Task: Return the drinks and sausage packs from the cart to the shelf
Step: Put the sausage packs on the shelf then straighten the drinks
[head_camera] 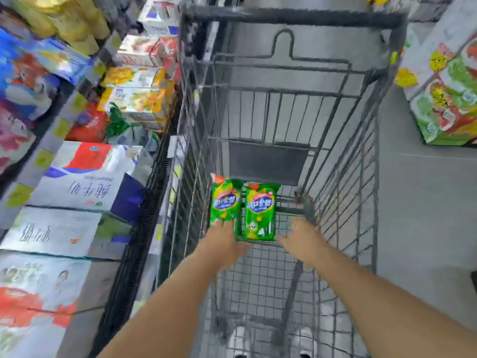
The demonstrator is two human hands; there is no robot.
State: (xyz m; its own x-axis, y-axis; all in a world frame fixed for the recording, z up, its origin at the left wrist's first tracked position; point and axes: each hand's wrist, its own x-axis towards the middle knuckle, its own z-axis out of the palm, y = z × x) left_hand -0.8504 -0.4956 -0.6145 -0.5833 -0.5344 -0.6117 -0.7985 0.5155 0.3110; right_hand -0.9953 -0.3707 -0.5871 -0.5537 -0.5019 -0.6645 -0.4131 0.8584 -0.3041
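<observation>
The left hand [222,242] gripped the near end of the left sausage pack [225,202], beside the right sausage pack [260,211] on the cart [343,151] floor. The right hand [299,237], fingers spread and holding nothing, hovered just right of that second pack. The shelf [77,182] of boxes stood left of the cart.

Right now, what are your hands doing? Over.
Left hand on left sausage pack. Right hand open beside right pack. Cart otherwise bare, nothing blocking.

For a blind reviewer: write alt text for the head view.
Two bare hands reach into a wire cart toward two green packs lying side by side; the left hand touches the left pack, the right hand is open beside the right pack. Boxed goods fill the shelf at left.
</observation>
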